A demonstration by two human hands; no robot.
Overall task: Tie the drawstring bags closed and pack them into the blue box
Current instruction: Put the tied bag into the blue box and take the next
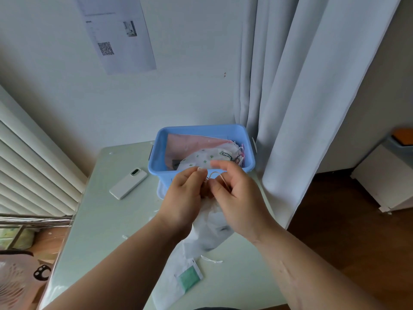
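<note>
A white drawstring bag (212, 229) hangs from both hands above the table, just in front of the blue box (157, 157). My left hand (183, 198) pinches the gathered neck and the pale drawstring (220, 176). A loop of that cord is pinched in the fingers of my right hand (239, 198). Inside the box lie a pink bag (190, 142) and a white bag with green prints (205, 156), their cords bunched at the right side. Another white bag (172, 280) with a green label lies flat on the table below my hands.
A white phone (128, 183) lies left of the box on the pale green table (100, 220). A grey curtain (301, 108) hangs right of the box. Blinds stand at the left and a wooden floor shows at the right.
</note>
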